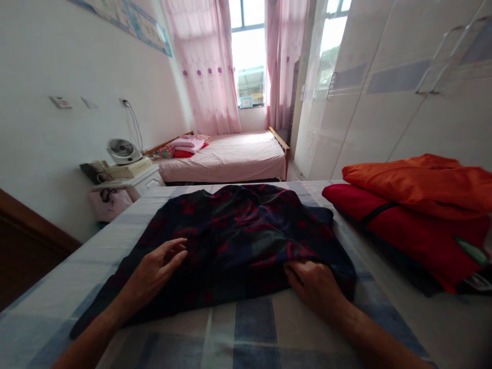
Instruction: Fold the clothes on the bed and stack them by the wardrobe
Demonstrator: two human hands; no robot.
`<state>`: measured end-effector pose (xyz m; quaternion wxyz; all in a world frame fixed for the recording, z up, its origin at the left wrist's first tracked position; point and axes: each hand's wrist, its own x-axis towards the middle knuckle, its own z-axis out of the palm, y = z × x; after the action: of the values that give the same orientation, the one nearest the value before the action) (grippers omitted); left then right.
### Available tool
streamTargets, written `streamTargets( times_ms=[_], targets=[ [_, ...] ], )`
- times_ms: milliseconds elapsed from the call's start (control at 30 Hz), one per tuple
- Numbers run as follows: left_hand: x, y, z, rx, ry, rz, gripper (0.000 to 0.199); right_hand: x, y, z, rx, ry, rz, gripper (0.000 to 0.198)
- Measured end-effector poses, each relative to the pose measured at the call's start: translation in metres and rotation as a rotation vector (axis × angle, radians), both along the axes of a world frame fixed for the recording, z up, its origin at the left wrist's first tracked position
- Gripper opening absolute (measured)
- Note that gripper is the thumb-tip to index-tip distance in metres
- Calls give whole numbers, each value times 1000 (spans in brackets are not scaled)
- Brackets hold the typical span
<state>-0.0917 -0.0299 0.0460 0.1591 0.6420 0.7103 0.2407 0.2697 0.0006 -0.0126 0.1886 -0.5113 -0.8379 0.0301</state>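
A dark navy garment (230, 241) with red and grey-green patches lies spread and wrinkled on the bed in front of me. My left hand (163, 261) is over its left part, fingers loosely bent and apart, holding nothing; whether it touches the cloth I cannot tell. On the near right side, my right hand (311, 277) has its fingers closed on the garment's edge. A fold of cloth partly hides those fingertips. One sleeve-like end of the garment reaches toward the lower left, under my left forearm.
Folded red clothing (407, 220) with an orange garment (418, 184) on top is piled at the right. The blue-and-white checked sheet (255, 328) covers this bed. Beyond stand a second bed (246, 154), a nightstand (144, 179) with a fan (123, 149), and a white wardrobe (369, 123).
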Motion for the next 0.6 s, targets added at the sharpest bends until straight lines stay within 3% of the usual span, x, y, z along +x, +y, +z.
streamTargets(
  times_ms=[133, 300, 400, 467, 600],
  targets=[
    [31, -8, 4, 57, 261, -35, 52, 0, -2, -1, 33, -31, -31, 29],
    [52, -17, -4, 352, 517, -40, 48, -1, -1, -1, 45, -47, -34, 29],
    [47, -14, -10, 263, 554, -37, 32, 0, -3, -2, 49, -48, -39, 30],
    [40, -11, -8, 184, 420, -37, 23, 0, -4, -2, 41, -55, -46, 30],
    [24, -12, 16, 120, -265, 39, 33, -1, -4, 0, 14, -81, -53, 30]
  ],
)
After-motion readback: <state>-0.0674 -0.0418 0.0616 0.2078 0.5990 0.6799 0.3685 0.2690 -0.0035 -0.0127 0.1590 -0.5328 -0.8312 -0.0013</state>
